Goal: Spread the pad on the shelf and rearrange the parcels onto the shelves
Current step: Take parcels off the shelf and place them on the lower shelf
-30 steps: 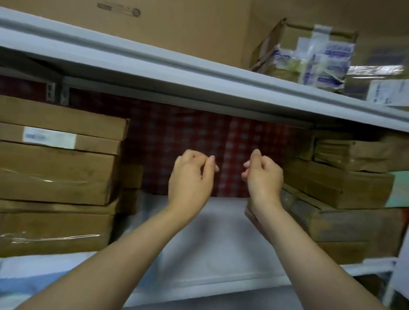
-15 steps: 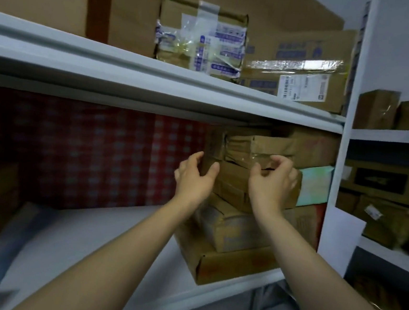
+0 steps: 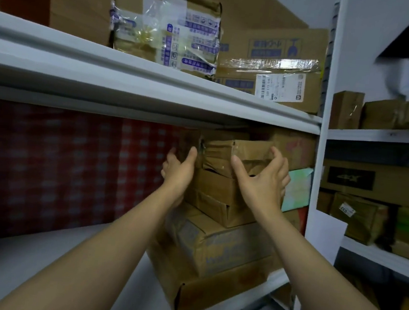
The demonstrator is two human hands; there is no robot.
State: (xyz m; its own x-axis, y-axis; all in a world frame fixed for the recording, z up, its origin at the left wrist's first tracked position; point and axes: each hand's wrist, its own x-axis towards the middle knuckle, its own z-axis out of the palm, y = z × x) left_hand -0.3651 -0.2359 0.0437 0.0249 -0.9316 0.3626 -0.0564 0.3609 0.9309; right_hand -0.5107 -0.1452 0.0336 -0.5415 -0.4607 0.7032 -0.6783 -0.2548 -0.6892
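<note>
Here the white shelf (image 3: 238, 308) carries the stack of parcels (image 3: 213, 255) at its right end, close against the upright post (image 3: 318, 166). Left of the stack lies a pale surface (image 3: 50, 265); whether it is the pad or the board itself cannot be told. Behind and left of the stack hangs a red checked cloth (image 3: 72, 167). Above the stack, on the upper shelf (image 3: 131, 72), stands a taped box (image 3: 166, 26). The crumpled top parcel (image 3: 223, 154) crowns the stack. The left hand (image 3: 179, 172) is at its left end and the right hand (image 3: 263, 183) at its right end, both with fingers spread and grasping nothing; contact cannot be told.
</note>
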